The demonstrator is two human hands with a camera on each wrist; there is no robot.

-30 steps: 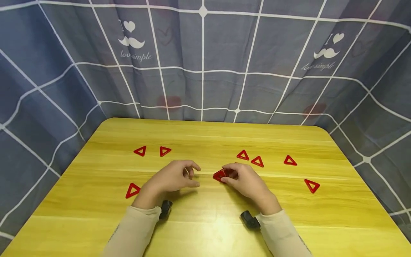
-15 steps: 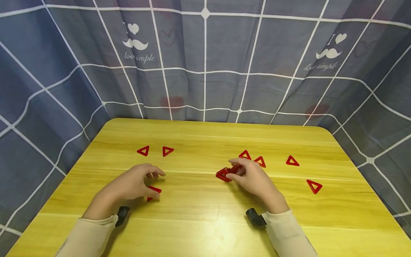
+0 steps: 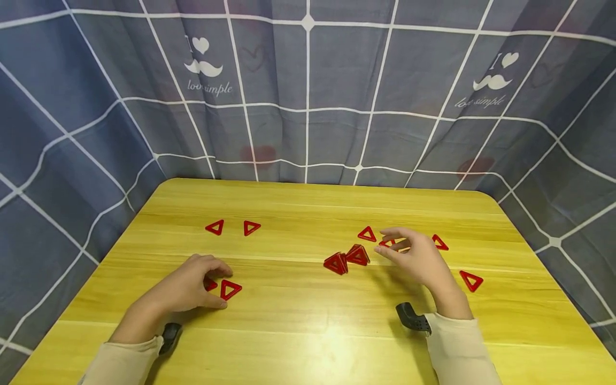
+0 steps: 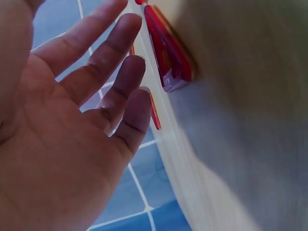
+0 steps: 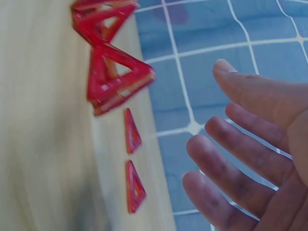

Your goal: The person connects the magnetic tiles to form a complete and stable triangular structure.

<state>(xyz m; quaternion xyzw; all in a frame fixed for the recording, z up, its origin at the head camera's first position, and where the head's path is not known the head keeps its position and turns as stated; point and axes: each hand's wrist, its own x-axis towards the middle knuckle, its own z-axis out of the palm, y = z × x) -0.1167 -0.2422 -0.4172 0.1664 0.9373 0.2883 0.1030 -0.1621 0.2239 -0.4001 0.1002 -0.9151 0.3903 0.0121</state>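
Grey-blue curtain (image 3: 269, 64) with white grid lines hangs behind and to both sides of a yellow wood-grain table (image 3: 289, 342). Over it reach two pale sleeves (image 3: 464, 347), each with a black wrist camera (image 3: 411, 318).

Left hand (image 3: 190, 286) is loosely spread and grips nothing; one loose triangle (image 3: 231, 290) lies at the mouth of thumb and fingers, another (image 3: 209, 284) is part-hidden within their curve. Right hand (image 3: 416, 256) is likewise relaxed and holding nothing, its fingers partly covering a red triangle (image 3: 387, 244) — touching or above it, I cannot tell.

Since half a second ago, the right hand has come off the two built-up red shapes (image 3: 357, 255), which touch near table centre. They now stand unsupported, so that joining seems finished for the moment. The left thumb no longer crosses the triangle beside it.

No container shows; the smallest things, the remaining flat red triangles (image 3: 367, 234), lie straight on the wood — two far left, one behind the shapes, two at right.
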